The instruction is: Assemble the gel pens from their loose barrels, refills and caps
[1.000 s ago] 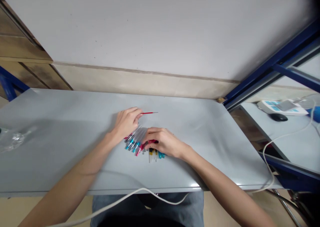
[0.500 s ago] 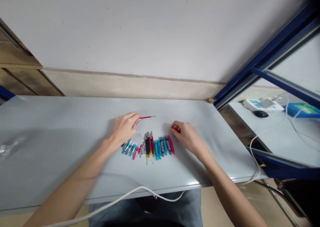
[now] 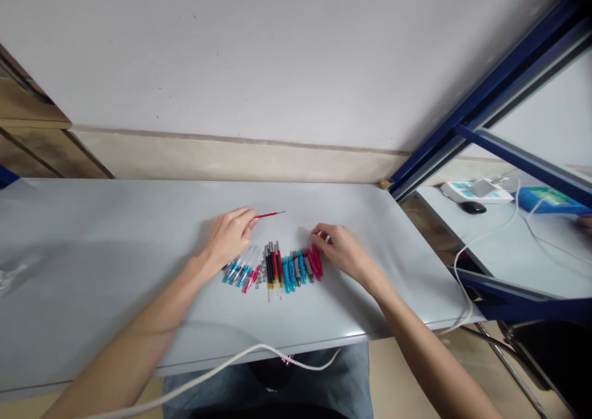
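My left hand (image 3: 234,231) pinches a thin red pen refill (image 3: 271,214), its metal tip pointing right. Below that hand lie clear pen barrels with coloured ends (image 3: 240,271), partly covered by the fingers. Beside them is a row of black and red refills (image 3: 272,265) with yellow and clear ends. Further right, blue and grey pen barrels (image 3: 296,270) lie side by side. At the row's right end are two red pen barrels (image 3: 316,264). My right hand (image 3: 337,246) has its fingers curled at the upper end of the outer one, and its fingertips are partly hidden.
A white cable (image 3: 259,347) hangs across the table's front edge. Crumpled clear plastic (image 3: 12,276) lies at the far left. Beyond a blue metal frame (image 3: 462,98) on the right, a mouse (image 3: 472,207) and a white device (image 3: 476,191) sit on another table.
My right hand has lowered the red barrel from its fingers to the row's right end, beside the other red one. My left hand still holds the red refill. The view has shifted slightly.
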`<state>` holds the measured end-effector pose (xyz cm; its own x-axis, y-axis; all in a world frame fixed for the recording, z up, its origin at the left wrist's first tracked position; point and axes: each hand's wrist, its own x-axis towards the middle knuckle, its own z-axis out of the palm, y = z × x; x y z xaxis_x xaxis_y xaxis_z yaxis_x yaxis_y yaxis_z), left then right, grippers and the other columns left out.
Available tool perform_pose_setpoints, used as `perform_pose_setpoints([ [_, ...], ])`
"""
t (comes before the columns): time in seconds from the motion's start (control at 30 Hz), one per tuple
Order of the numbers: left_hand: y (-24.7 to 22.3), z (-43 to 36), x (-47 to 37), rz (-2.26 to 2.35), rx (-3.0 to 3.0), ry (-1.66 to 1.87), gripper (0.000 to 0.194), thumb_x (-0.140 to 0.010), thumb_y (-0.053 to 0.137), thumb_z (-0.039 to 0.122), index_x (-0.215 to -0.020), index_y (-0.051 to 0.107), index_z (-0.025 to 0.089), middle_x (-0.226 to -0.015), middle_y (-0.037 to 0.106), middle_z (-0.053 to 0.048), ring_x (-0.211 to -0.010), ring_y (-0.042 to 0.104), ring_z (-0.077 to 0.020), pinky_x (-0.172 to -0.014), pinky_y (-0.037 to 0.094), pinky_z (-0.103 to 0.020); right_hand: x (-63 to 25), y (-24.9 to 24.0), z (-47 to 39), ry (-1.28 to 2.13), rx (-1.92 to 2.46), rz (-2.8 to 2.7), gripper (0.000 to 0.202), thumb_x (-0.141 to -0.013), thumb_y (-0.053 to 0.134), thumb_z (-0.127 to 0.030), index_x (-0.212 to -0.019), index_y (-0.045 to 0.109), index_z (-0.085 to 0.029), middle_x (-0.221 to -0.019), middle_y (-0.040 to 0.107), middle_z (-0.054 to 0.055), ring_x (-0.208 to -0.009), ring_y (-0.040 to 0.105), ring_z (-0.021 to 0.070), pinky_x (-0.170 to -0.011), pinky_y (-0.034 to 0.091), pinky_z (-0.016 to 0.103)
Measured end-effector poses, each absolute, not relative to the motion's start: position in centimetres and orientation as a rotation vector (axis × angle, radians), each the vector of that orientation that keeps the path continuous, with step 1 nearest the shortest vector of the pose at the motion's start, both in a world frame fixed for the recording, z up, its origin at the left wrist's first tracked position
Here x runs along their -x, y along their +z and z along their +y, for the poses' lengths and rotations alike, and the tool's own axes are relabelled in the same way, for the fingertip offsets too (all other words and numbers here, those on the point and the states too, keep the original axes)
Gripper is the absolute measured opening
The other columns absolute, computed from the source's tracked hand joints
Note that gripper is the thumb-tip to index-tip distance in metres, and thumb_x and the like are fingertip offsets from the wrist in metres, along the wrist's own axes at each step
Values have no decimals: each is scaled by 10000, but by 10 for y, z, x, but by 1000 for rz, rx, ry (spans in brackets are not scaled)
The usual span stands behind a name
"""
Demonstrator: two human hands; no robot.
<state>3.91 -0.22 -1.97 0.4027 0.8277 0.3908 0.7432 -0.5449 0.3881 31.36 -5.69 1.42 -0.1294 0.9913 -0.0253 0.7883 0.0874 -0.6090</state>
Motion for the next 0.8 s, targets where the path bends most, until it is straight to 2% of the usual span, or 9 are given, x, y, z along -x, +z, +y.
perform_pose_setpoints([
  [0.07, -21, -3, -40, 1332, -2435, 905, 237, -1026, 435, 237, -950, 657, 206, -853, 657, -22, -728, 571, -163, -659, 376, -282, -311, 16, -45, 755, 1621, -1895, 214, -947, 555, -295, -914, 727, -172, -716, 666, 34, -585, 558, 142, -602, 430, 296],
  [0.17, -21, -3, -43, 1185, -2371, 1001, 246, -1049, 415, 265, -1030, 650, 195, -887, 653, -31, -754, 584, -158, -710, 422, -278, -299, 14, -22, 1168, 1324, -1656, 310, -886, 668, -358, -1108, 732, -152, -727, 672, 36, -580, 564, 143, -518, 436, 280],
  [0.23, -21, -4, -45, 1105, -2371, 1027, 246, -1056, 412, 270, -1086, 644, 196, -929, 661, -38, -799, 604, -159, -747, 443, -279, -288, 9, -9, 1411, 1132, -1452, 403, -825, 754, -358, -1182, 723, -173, -876, 731, 69, -663, 615, 146, -542, 473, 272],
  [0.27, -21, -5, -46, 1071, -2380, 1031, 244, -1057, 414, 268, -1108, 641, 196, -951, 665, -41, -823, 613, -160, -762, 450, -280, -282, 5, -3, 1482, 1055, -1356, 398, -797, 787, -352, -1154, 739, -184, -910, 742, 73, -688, 627, 143, -552, 483, 265],
  [0.33, -21, -6, -48, 1028, -2392, 1038, 234, -1056, 425, 263, -1112, 642, 194, -971, 669, -45, -841, 618, -159, -769, 460, -282, -272, -2, 3, 1554, 956, -1206, 297, -760, 829, -345, -1009, 778, -191, -856, 742, 58, -703, 638, 137, -566, 493, 253],
  [0.43, -20, -7, -50, 1048, -2359, 1070, 226, -1053, 438, 257, -1049, 652, 187, -897, 650, -32, -771, 590, -145, -725, 459, -279, -264, -9, 4, 1571, 876, -1156, 209, -738, 858, -318, -896, 784, -203, -818, 732, 39, -745, 661, 144, -589, 511, 247],
  [0.53, -21, -8, -51, 1060, -2349, 1077, 219, -1048, 450, 248, -1048, 660, 185, -867, 638, -26, -743, 576, -137, -708, 463, -283, -262, -11, -4, 1576, 849, -1227, 231, -769, 845, -317, -974, 784, -228, -884, 737, 39, -782, 672, 152, -618, 527, 262],
  [0.67, -22, -11, -52, 1038, -2390, 1046, 241, -1048, 447, 242, -1143, 662, 191, -940, 660, -47, -796, 609, -147, -742, 490, -299, -262, -8, -11, 1501, 893, -1212, 230, -848, 769, -406, -955, 774, -202, -798, 716, 45, -697, 637, 143, -628, 531, 283],
  [0.8, -21, -12, -52, 1144, -2355, 992, 303, -1055, 413, 251, -1253, 635, 192, -985, 657, -65, -850, 629, -164, -791, 511, -309, -269, -7, -8, 1272, 1014, -1116, 313, -925, 653, -481, -925, 721, -176, -779, 642, 35, -634, 572, 125, -599, 507, 270],
])
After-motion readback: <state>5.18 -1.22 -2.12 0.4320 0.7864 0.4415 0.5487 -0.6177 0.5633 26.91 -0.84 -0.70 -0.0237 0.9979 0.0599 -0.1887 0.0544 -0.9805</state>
